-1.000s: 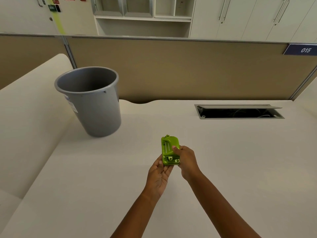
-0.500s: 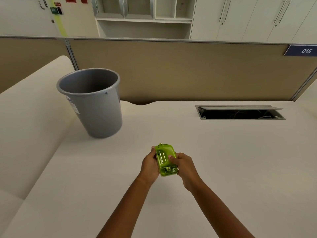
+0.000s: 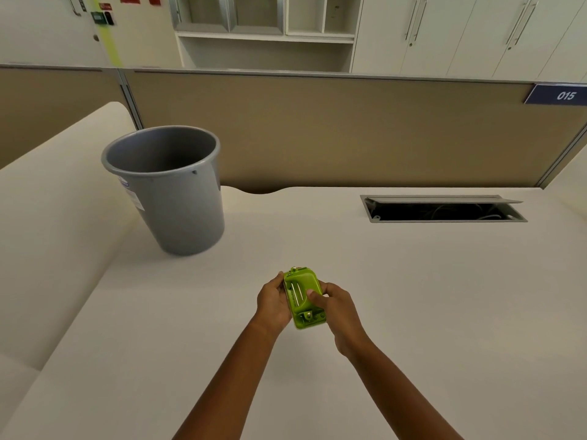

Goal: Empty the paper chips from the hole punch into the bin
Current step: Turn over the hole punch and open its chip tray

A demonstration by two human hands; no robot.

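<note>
Right hand is wrapped along the right edge of the green hole punch, thumb pressed across its face, and the left hand cups the opposite edge, fingers curled behind it. Both hands are closed on the punch, which is lifted just above the desk and tipped so its underside with the metal strips faces up toward the camera. No chips visible anywhere, and I can't tell whether the chip tray is loose yet. The bin stands on the desk well away from the punch, up and to its left, mouth open, nothing seen inside. Beyond the punch to its right, the cable hatch gapes in the desk. My read: the cover comes off next, and that's best done over the bin, not here. Carry the punch there first, keep it level, then slide the base off low inside the rim so nothing scatters.
</note>
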